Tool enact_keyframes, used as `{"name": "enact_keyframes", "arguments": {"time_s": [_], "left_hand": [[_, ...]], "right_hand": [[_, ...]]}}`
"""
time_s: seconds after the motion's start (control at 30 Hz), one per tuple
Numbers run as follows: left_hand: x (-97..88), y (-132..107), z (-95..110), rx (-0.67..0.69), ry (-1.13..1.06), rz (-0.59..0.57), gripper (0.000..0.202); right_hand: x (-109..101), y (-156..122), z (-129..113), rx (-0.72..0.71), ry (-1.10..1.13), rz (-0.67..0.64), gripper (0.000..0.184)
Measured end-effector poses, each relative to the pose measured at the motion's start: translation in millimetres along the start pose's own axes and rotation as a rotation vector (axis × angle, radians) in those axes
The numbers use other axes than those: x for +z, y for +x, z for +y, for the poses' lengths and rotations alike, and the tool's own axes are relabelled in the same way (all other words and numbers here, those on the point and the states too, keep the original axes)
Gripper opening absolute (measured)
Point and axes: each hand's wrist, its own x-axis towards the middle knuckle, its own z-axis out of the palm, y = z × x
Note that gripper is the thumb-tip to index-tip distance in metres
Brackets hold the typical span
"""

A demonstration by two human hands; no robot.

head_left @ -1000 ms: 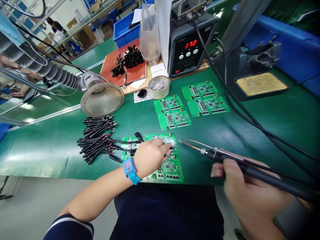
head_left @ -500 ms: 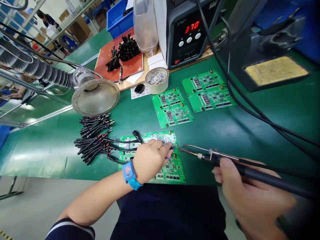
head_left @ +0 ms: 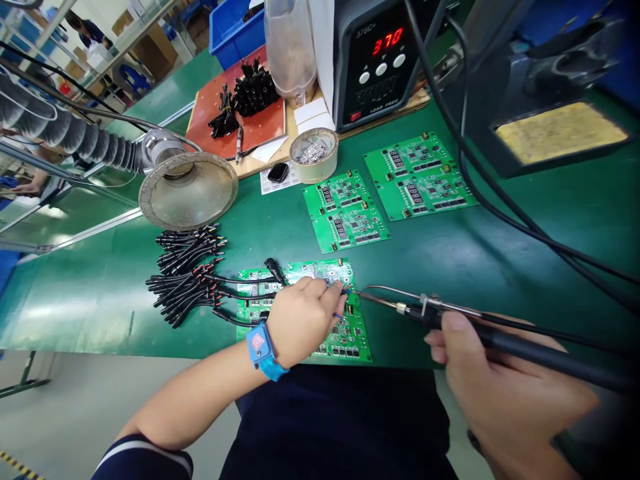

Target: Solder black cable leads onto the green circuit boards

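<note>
My left hand (head_left: 303, 319), with a blue wrist strap (head_left: 264, 351), rests on a green circuit board (head_left: 345, 337) at the table's front edge. Its fingers are pinched on thin wires of a black cable (head_left: 240, 280) at the board's upper right part. My right hand (head_left: 500, 393) grips a black soldering iron (head_left: 505, 340). The iron's tip (head_left: 361, 295) sits right by the pinched wires on the board.
A pile of black cables (head_left: 185, 273) lies left of the board. Two more green boards (head_left: 346, 212) (head_left: 419, 177) lie farther back. Behind them stand a soldering station reading 370 (head_left: 377, 67), a tape roll with small parts (head_left: 314, 155), a fume hood (head_left: 189, 190) and an iron stand with sponge (head_left: 557, 130).
The iron's tip has moved left from beside the board onto the spot by my left fingers. My left hand has stayed on the board. The view has tilted slightly.
</note>
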Motion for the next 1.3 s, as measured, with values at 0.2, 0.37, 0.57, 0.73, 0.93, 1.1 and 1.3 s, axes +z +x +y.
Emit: {"name": "enact_keyframes", "arguments": {"time_s": [0.2, 0.37, 0.57, 0.73, 0.93, 1.1, 1.3], "left_hand": [[-1.5, 2, 1, -0.014, -0.007, -0.040, 0.024], [-1.6, 2, 2, -0.018, -0.005, -0.046, 0.023], [-2.2, 1, 2, -0.019, 0.018, -0.059, 0.023], [-4.2, 1, 2, -0.019, 0.038, -0.101, 0.022], [-11.9, 2, 2, -0.012, 0.058, -0.189, 0.025], [-16.2, 4, 2, -0.012, 0.081, -0.227, 0.029], [-18.3, 8, 6, -0.031, 0.074, -0.285, 0.029]], "right_hand": [[-1, 3, -9, 0.030, 0.015, -0.024, 0.009], [-2, 4, -11, 0.229, 0.067, 0.070, 0.006], [-2, 9, -27, 0.188, -0.032, 0.021, 0.013], [-5, 13, -30, 0.137, -0.088, -0.034, 0.017], [1, 10, -18, 0.104, 0.007, -0.015, 0.013], [4, 8, -10, 0.069, -0.003, 0.005, 0.011], [2, 7, -10, 0.068, -0.015, -0.001, 0.010]]}}
